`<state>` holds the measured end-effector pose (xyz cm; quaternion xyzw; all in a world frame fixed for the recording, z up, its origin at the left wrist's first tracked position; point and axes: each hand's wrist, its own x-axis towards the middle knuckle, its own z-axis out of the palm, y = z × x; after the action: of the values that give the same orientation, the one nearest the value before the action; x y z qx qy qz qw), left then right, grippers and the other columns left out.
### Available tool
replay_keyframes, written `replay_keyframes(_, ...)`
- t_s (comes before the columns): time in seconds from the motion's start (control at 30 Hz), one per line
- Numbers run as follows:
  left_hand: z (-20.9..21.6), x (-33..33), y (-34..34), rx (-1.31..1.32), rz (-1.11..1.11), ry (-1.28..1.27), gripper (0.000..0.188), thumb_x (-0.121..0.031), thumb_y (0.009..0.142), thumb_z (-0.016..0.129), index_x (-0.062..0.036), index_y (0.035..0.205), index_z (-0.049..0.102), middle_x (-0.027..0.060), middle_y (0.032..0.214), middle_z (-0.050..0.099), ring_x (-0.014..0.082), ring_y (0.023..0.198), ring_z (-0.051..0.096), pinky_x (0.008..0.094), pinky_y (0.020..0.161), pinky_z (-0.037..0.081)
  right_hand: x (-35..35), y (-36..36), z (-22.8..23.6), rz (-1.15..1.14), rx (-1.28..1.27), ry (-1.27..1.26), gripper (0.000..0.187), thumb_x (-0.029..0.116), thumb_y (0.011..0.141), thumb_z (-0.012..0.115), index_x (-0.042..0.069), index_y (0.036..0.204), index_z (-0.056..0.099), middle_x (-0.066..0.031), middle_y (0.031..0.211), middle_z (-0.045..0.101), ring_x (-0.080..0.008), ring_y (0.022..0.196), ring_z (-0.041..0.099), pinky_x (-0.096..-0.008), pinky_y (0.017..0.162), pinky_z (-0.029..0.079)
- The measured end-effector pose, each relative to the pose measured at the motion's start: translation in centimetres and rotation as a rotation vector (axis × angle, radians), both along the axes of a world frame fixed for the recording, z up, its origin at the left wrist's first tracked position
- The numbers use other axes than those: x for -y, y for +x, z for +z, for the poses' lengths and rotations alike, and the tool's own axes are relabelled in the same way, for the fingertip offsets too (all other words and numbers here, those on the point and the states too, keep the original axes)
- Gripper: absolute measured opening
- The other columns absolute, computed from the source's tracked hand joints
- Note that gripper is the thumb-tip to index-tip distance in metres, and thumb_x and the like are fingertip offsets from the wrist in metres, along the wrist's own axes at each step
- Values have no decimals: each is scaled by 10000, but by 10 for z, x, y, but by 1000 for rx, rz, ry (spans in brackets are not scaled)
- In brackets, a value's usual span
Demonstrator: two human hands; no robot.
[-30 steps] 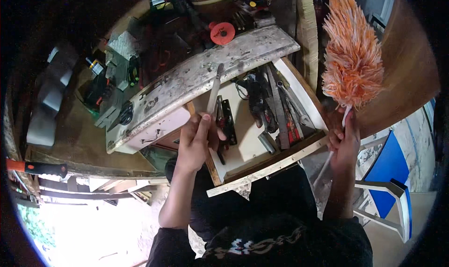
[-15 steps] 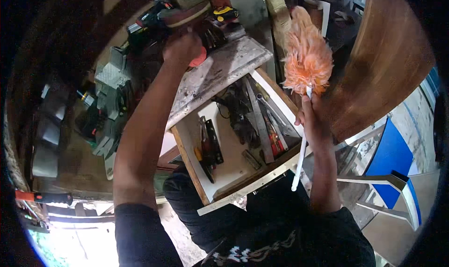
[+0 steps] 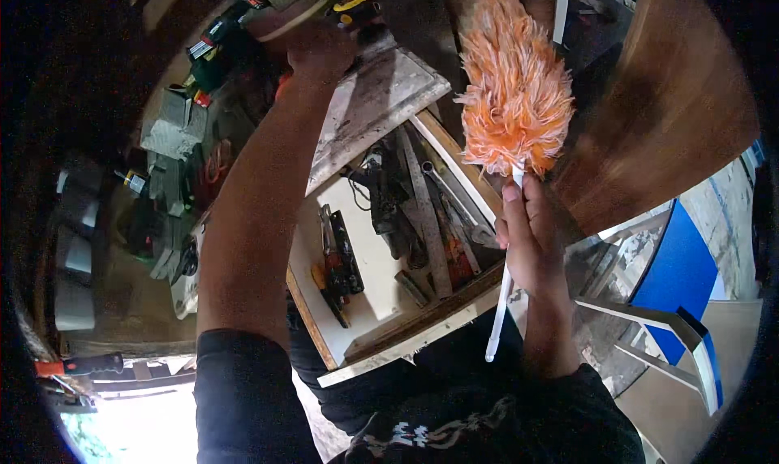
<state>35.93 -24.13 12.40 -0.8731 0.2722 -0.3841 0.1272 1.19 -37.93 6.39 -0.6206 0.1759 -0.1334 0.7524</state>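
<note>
Beside the open drawer (image 3: pixel 377 257) — right hand (image 3: pixel 531 241) gripping an orange duster (image 3: pixel 518 99)

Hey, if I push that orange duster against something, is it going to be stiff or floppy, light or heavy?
The orange duster is probably light for its size, since its bulk looks like loose, fluffy strands. Those strands would likely bend softly when pushed, while the white handle, straight and slim below the right grip, seems fairly stiff.

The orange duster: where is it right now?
In the head view, the orange duster is upper right, its white handle in the right hand, left of the brown panel.
</note>
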Motion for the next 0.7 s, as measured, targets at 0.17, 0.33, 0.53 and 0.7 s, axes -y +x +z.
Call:
replay_keyframes(0.17,-17,26,12,-267,78,307,420,-384,904,464,-47,994,696,213,1013,667,349,943,663,471,754,536,10,-4,-10,39,-9,-94,284,326,994,415,56,1040,491,26,722,407,-46,542,350,-205,498,316)
replay_keyframes(0.33,-22,-7,33,-221,-15,-106,584,-490,953,377,31,1085,607,250,935,652,401,852,647,509,781,496,2,-4,3,100,39,-173,265,313,992,427,56,976,486,33,679,380,-44,549,347,-202,494,292)
replay_keyframes(0.53,18,-17,-80,-282,13,-125,515,-456,948,447,7,859,655,221,733,618,372,684,612,484,674,498,1,-4,-4,128,91,-111,213,260,1002,412,64,994,494,68,701,365,-27,556,288,-202,505,253)
replay_keyframes(0.7,-4,-73,-189,-450,-220,-514,282,-325,867,614,-44,882,617,154,616,602,326,600,631,421,531,497,7,-5,-12,75,-31,-165,289,320,988,436,59,1072,525,42,694,401,-58,564,354,-228,513,296)
